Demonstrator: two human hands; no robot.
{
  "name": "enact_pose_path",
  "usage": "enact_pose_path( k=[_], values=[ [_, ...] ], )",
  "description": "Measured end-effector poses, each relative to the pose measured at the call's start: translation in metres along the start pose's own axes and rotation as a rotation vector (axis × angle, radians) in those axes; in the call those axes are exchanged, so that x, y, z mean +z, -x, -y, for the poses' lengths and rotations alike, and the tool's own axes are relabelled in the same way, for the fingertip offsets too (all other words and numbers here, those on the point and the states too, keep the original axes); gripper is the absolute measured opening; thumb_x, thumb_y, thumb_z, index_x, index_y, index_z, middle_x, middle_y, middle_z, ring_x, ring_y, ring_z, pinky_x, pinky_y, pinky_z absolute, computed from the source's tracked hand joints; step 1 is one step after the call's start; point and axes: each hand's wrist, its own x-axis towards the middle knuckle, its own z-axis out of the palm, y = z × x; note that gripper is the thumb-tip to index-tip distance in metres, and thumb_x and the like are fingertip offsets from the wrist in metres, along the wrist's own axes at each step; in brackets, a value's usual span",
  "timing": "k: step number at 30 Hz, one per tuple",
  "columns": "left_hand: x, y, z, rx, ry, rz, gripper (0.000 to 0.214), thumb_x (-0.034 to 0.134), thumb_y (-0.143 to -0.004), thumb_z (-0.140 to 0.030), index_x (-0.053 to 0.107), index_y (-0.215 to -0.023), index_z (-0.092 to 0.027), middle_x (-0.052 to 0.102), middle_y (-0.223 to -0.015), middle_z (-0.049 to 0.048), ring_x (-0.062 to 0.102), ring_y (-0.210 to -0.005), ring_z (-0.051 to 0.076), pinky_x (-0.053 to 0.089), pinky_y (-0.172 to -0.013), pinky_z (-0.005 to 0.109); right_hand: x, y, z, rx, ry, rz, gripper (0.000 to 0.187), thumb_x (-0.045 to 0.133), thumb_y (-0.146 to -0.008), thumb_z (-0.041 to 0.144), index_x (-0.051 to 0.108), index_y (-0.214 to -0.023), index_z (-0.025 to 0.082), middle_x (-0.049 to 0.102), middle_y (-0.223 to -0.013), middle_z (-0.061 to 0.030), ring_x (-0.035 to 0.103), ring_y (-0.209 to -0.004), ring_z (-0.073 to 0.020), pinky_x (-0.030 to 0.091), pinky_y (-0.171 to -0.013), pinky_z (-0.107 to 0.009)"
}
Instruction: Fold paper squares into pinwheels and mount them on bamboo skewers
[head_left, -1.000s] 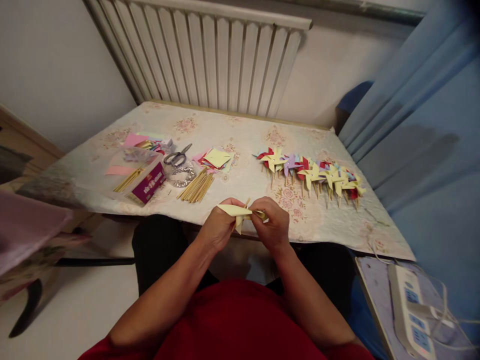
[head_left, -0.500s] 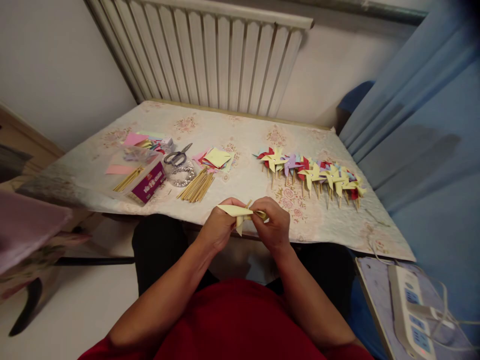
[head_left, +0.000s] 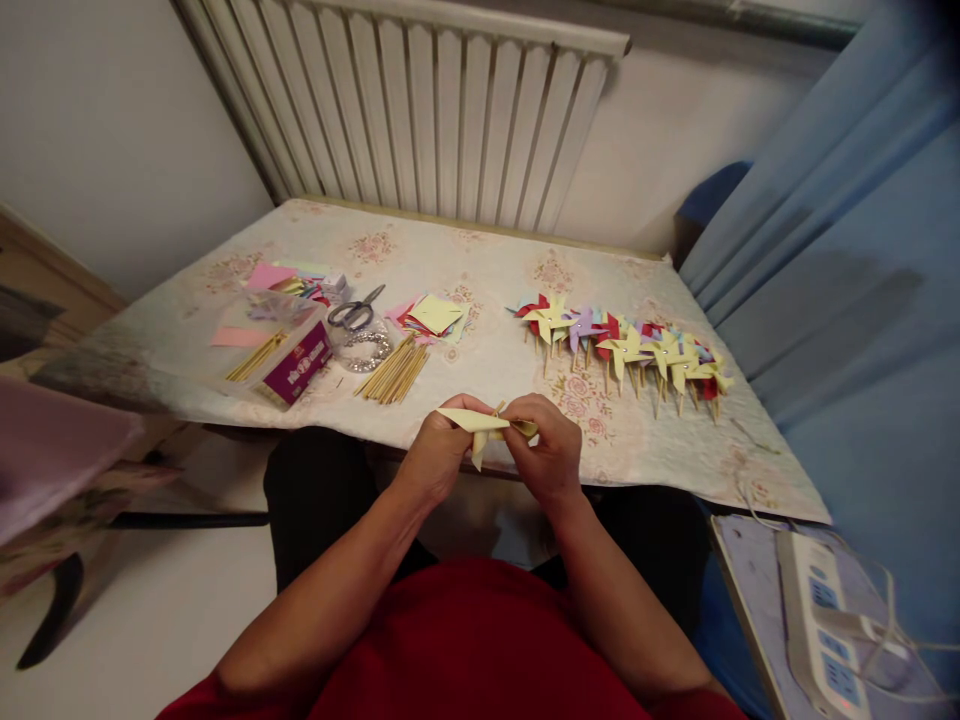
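A pale yellow paper pinwheel is held between my two hands at the table's front edge. My left hand is closed on its left side, with one folded blade reaching over the fingers. On the other side, my right hand pinches the paper near the centre. The tip of a thin stick shows just above the paper between the hands; the rest of it is hidden. Beyond my left hand lies a bundle of thin wooden sticks, and behind that a stack of coloured paper squares.
Finished pinwheels in several colours lie in a row at the right. Scissors, a round clear tub of pins and a box with sticks stand at the left. A power strip rests at the lower right.
Almost nothing differs. Both hands keep their hold on the yellow pinwheel, with only a very slight shift of the paper and fingers.
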Motion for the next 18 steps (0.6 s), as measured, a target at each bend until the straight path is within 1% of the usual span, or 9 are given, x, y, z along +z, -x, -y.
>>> enact_pose_path(
  k=[4, 9, 14, 18],
  values=[
    [-0.0018, -0.0004, 0.0027, 0.021, -0.019, 0.009, 0.014, 0.058, -0.060, -0.012, 0.061, -0.073, -0.018, 0.055, -0.057, -0.0053, 0.043, -0.049, 0.007, 0.031, -0.049, 0.019, -0.0002, -0.0006, 0.0019, 0.000, 0.009, 0.009, 0.011, 0.056, -0.084, 0.013, 0.062, -0.083, 0.023, 0.065, -0.077, -0.0019, 0.061, -0.073, -0.0160, 0.049, -0.066, -0.030],
    [-0.0013, 0.0007, 0.0025, 0.037, -0.044, 0.004, 0.010, 0.062, -0.066, -0.016, 0.059, -0.075, -0.018, 0.054, -0.057, -0.0057, 0.042, -0.048, 0.006, 0.030, -0.049, 0.020, -0.0004, 0.0009, 0.0019, 0.003, -0.018, 0.013, 0.013, 0.057, -0.083, 0.011, 0.062, -0.084, 0.023, 0.064, -0.078, -0.0013, 0.061, -0.074, -0.0152, 0.049, -0.067, -0.030],
    [0.0010, 0.0028, -0.0015, 0.045, -0.048, -0.015, 0.010, 0.065, -0.064, -0.017, 0.059, -0.072, -0.017, 0.053, -0.057, -0.0056, 0.041, -0.049, 0.006, 0.029, -0.049, 0.019, -0.0009, 0.0011, 0.0029, 0.010, -0.038, 0.007, 0.012, 0.058, -0.082, 0.011, 0.062, -0.084, 0.022, 0.064, -0.078, -0.0014, 0.061, -0.075, -0.0155, 0.049, -0.068, -0.030],
    [0.0007, 0.0027, -0.0017, 0.066, -0.068, -0.022, 0.009, 0.062, -0.063, -0.014, 0.060, -0.072, -0.017, 0.053, -0.059, -0.0053, 0.041, -0.050, 0.006, 0.029, -0.049, 0.019, -0.0017, 0.0006, 0.0040, 0.017, -0.047, 0.004, 0.012, 0.058, -0.082, 0.011, 0.062, -0.083, 0.022, 0.064, -0.077, -0.0013, 0.061, -0.074, -0.0155, 0.049, -0.067, -0.030]
  ],
)
